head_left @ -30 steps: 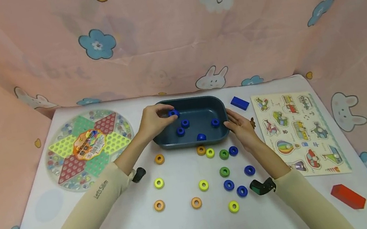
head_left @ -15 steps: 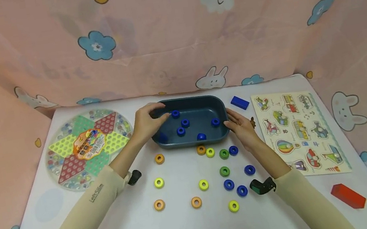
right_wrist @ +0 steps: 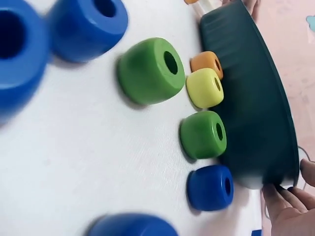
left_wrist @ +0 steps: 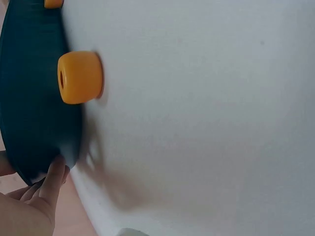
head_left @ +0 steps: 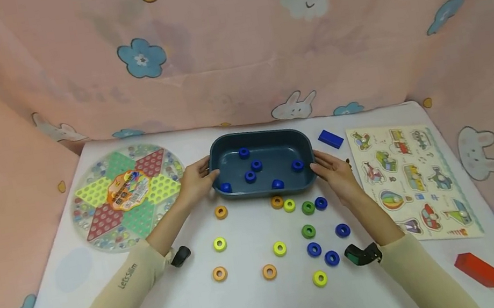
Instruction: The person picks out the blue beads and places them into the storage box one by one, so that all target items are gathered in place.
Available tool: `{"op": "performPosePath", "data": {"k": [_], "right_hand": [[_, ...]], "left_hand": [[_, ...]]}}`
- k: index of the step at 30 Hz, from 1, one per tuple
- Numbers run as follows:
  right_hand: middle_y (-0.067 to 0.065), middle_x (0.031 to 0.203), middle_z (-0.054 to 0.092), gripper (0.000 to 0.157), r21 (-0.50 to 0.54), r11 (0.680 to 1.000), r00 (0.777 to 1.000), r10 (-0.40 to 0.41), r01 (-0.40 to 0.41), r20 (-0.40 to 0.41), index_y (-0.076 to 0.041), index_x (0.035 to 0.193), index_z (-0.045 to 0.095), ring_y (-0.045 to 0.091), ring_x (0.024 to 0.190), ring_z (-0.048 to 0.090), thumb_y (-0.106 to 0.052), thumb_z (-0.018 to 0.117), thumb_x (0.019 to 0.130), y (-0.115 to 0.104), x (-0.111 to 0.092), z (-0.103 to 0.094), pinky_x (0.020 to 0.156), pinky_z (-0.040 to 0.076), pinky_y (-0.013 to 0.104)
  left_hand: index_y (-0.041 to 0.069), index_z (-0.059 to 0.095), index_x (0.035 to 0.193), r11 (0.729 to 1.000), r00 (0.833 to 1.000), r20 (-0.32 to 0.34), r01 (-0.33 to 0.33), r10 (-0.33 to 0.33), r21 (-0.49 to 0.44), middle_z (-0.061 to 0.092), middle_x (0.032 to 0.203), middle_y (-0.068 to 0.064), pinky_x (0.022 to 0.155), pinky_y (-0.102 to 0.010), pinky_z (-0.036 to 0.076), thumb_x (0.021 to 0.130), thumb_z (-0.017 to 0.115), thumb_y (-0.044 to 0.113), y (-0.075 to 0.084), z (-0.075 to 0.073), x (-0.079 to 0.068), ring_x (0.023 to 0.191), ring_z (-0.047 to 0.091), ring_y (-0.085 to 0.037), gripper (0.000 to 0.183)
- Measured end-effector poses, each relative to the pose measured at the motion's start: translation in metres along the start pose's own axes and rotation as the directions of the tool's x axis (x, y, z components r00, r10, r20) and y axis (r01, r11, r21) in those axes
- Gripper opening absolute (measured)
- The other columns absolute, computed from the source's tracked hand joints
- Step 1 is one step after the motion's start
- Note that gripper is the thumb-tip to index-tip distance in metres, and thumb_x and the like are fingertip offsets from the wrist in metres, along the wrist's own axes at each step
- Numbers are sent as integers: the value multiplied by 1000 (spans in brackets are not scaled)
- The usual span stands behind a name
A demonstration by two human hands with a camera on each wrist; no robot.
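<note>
A dark teal rectangular tray sits toward the back middle of the table. Several blue beads lie loose inside it. My left hand grips the tray's left end, thumb at the rim and fingers along the outer wall. At the opposite end my right hand holds the tray the same way. In the left wrist view, fingers press against the tray wall. The right wrist view shows fingertips at the lower outside of the wall.
Loose orange, yellow, green and blue beads are scattered in front of the tray. A round Chinese checkers board lies left. Right are a blue block, a picture puzzle board and a red block.
My left hand let go of a blue bead inside the tray, drew back and took hold of the left end. A blue bead now rests at the front left corner. The head view shifted slightly.
</note>
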State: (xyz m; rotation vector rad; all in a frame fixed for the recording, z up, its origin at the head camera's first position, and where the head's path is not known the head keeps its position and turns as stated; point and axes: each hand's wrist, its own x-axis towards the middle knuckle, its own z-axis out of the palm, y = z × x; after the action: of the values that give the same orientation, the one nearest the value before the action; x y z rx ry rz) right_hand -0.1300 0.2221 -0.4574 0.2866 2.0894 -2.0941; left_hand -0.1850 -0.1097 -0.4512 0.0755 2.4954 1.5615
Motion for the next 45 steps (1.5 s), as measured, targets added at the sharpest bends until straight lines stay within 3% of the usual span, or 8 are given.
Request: {"op": "performPosePath", "data": {"k": [7,15,20,23,28,34,39,45], "right_hand": [[15,136,46,47,-129,990,997,-54,60,50,0,136,42,21,120,47,-13,55,94,11,-24,-20,91,42,18],[15,129,52,48,-325,924,965,-132,203,226,0,128,52,29,121,46,2,67,82,41,-48,-25,96,40,23],[15,117,59,39,-381,872,946,-241,309,217,3,116,61,30,111,53,8,69,78,44,-51,-21,91,45,27],[12,112,61,35,-424,849,947,-251,315,201,1,111,64,27,105,57,5,71,77,44,-51,-20,87,47,25],[11,111,61,33,-425,875,971,-177,231,164,-3,112,64,25,102,60,-6,72,80,44,-50,-23,84,49,24],[5,113,61,41,-389,918,997,-64,73,35,-12,115,64,16,99,59,-29,73,80,37,-50,-30,81,49,21],[9,111,58,38,-238,953,980,-197,187,-22,-2,114,63,14,90,62,-17,73,81,15,-46,-33,74,54,30],[20,110,59,36,-247,912,942,-337,328,10,7,114,60,21,87,61,-3,70,82,-34,-43,-19,70,55,33]], "left_hand": [[-4,44,133,999,999,-31,-23,22,-44,49,130,-21,90,-30,46,90,61,8,-1,2,-2,116,51,-28,48],[0,48,131,994,997,-10,81,-82,-74,54,126,-18,89,-29,47,90,63,16,1,0,-5,113,54,-24,47],[1,51,130,986,992,-16,120,-122,-113,57,122,-15,85,-27,49,89,65,20,0,0,-7,108,57,-22,47],[2,51,130,984,991,-17,126,-129,-126,58,121,-15,82,-26,50,88,65,22,-1,0,-8,106,58,-22,48],[2,50,131,985,993,-10,114,-117,-131,58,121,-15,79,-25,52,89,64,23,-1,1,-8,105,59,-22,49],[3,48,133,980,992,-1,128,-129,-156,57,122,-16,79,-25,52,90,63,24,-1,3,-8,106,58,-23,50],[3,47,134,976,990,-10,140,-144,-166,56,123,-16,79,-25,52,89,63,25,-1,2,-8,106,58,-22,52],[3,47,134,971,987,-9,154,-158,-184,57,122,-16,78,-25,52,90,62,24,-2,3,-7,106,58,-22,51]]}}
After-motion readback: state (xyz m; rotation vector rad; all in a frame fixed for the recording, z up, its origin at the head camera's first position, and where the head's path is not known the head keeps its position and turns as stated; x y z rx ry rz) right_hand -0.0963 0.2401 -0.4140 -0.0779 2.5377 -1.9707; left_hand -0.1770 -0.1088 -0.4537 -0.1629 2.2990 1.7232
